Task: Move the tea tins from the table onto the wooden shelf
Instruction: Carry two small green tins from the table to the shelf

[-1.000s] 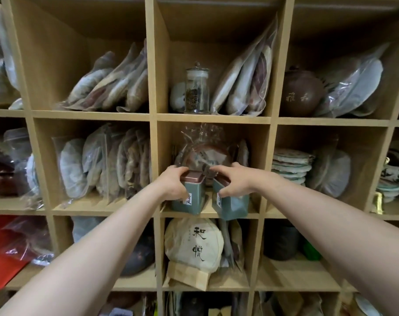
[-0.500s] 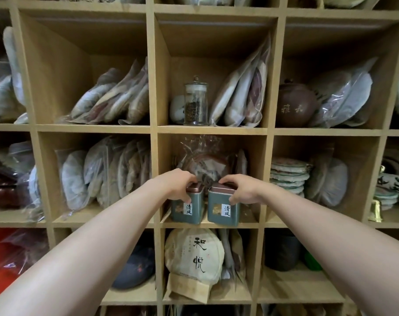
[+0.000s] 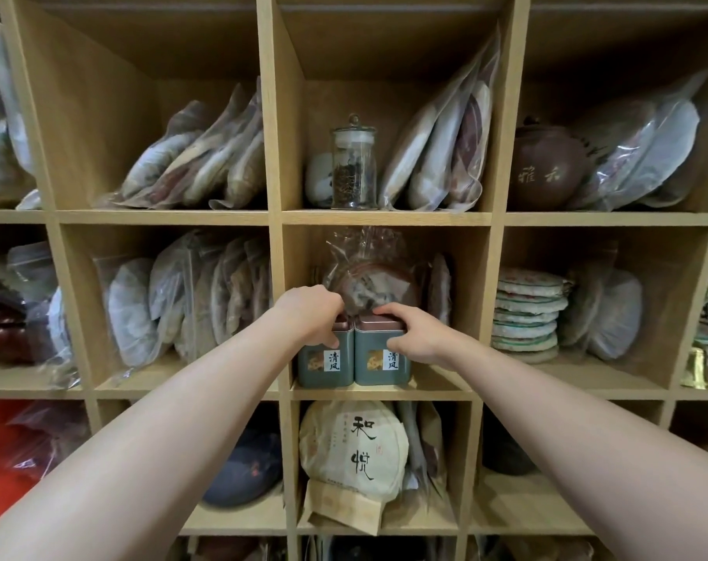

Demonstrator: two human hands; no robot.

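Two grey-green tea tins with copper lids and white labels stand upright side by side, touching, at the front of the middle cubby of the wooden shelf [image 3: 380,392]. My left hand [image 3: 310,315] grips the top of the left tin [image 3: 324,366]. The right tin [image 3: 381,364] has my right hand [image 3: 409,332] closed over its lid and right side. Both tins rest on the shelf board. Behind them sits a brown item wrapped in clear plastic [image 3: 368,277].
Neighbouring cubbies hold bagged tea cakes [image 3: 198,164], a glass jar [image 3: 353,164], a brown clay teapot [image 3: 544,170] and a stack of wrapped cakes [image 3: 526,313]. A large paper-wrapped cake [image 3: 354,449] fills the cubby below. Free board lies right of the tins.
The tins went from tilted and held above the board to standing level on it, and have been pushed together until they touch. Both hands stay on them.
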